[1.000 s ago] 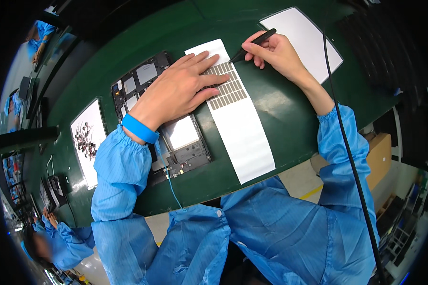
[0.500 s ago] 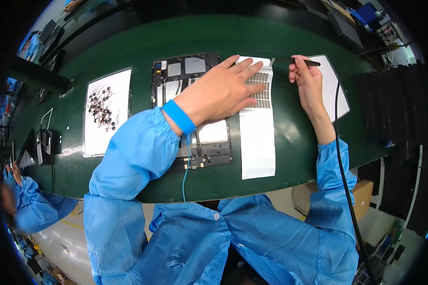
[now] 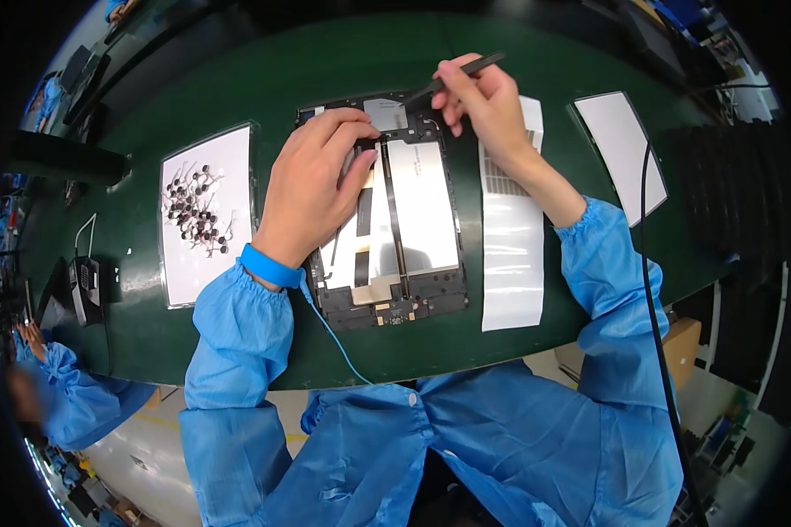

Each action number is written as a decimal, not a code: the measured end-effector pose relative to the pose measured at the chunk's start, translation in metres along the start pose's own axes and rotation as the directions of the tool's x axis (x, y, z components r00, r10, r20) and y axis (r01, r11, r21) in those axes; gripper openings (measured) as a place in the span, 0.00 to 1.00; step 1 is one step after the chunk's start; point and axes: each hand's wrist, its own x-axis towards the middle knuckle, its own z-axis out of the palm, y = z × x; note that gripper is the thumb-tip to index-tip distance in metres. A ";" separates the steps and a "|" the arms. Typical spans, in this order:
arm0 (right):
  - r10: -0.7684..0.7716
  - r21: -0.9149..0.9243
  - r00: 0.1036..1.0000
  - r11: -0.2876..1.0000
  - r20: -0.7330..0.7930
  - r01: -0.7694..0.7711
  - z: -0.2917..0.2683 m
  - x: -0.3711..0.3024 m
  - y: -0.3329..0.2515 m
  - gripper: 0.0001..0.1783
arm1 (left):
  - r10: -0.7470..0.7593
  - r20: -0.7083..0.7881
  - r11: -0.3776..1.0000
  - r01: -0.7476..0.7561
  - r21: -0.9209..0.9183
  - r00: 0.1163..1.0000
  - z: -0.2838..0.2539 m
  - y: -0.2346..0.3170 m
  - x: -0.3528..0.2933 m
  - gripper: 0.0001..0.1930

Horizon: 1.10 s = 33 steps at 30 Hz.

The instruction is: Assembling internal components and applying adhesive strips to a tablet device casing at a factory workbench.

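An opened tablet (image 3: 426,206) lies in front of me, its black frame and silvery battery panels showing. Over its upper left part lies my left hand (image 3: 321,176), fingers bent and thumb apart, the tips resting on the inner parts. My right hand (image 3: 483,101) grips black tweezers (image 3: 453,79) above the tablet's top edge. Their tips point down at a grey rectangular part (image 3: 385,114); whether they pinch anything is too small to tell. Right of the tablet, partly under my right forearm, is a white backing sheet (image 3: 511,255) with a grid of small grey strips.
On the left, a white sheet in a clear sleeve (image 3: 193,277) carries a pile of small black wired parts (image 3: 198,211). Another white sheet (image 3: 620,149) lies at right, crossed by a hanging black cable (image 3: 649,263). A blue wrist strap (image 3: 272,266) trails a cord. A co-worker's sleeve (image 3: 88,386) shows far left.
My left hand has left the backing sheet and moved left onto the tablet. My right hand has carried the tweezers left from beside the sheet to the tablet's top.
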 end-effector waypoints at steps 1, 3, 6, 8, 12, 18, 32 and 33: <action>0.004 0.016 1.000 1.000 0.016 -0.004 -0.006 0.003 0.001 0.15 | 0.006 -0.003 1.000 -0.006 0.003 1.000 0.000 0.000 0.001 0.07; 0.011 0.034 1.000 0.999 0.026 -0.011 -0.010 0.006 0.002 0.15 | 0.012 -0.001 1.000 -0.012 0.002 1.000 0.001 0.000 0.002 0.08; 0.084 0.014 0.996 0.996 0.039 -0.085 -0.008 0.005 0.006 0.14 | -0.002 -0.005 1.000 0.002 0.004 1.000 0.004 -0.001 0.003 0.08; 0.053 -0.013 0.998 0.999 0.021 -0.052 -0.004 0.006 0.009 0.15 | 0.044 0.011 0.999 -0.045 0.021 0.999 0.003 -0.003 0.006 0.08; 0.066 -0.046 0.997 0.997 0.036 -0.065 -0.006 0.005 0.008 0.16 | 0.070 0.004 0.996 -0.071 0.061 0.998 0.006 -0.001 0.009 0.08; 0.070 -0.061 0.997 0.996 0.030 -0.068 -0.007 0.003 0.011 0.17 | 0.074 0.028 0.990 -0.077 0.118 0.997 0.008 0.002 0.009 0.09; 0.064 -0.103 0.998 0.993 0.007 -0.063 -0.011 0.006 0.022 0.17 | 0.077 0.069 0.974 -0.090 0.209 0.995 0.009 0.005 0.012 0.12; 0.063 -0.106 0.998 0.992 0.006 -0.062 -0.011 0.006 0.022 0.17 | 0.087 0.078 0.967 -0.103 0.234 0.993 0.009 0.006 0.012 0.13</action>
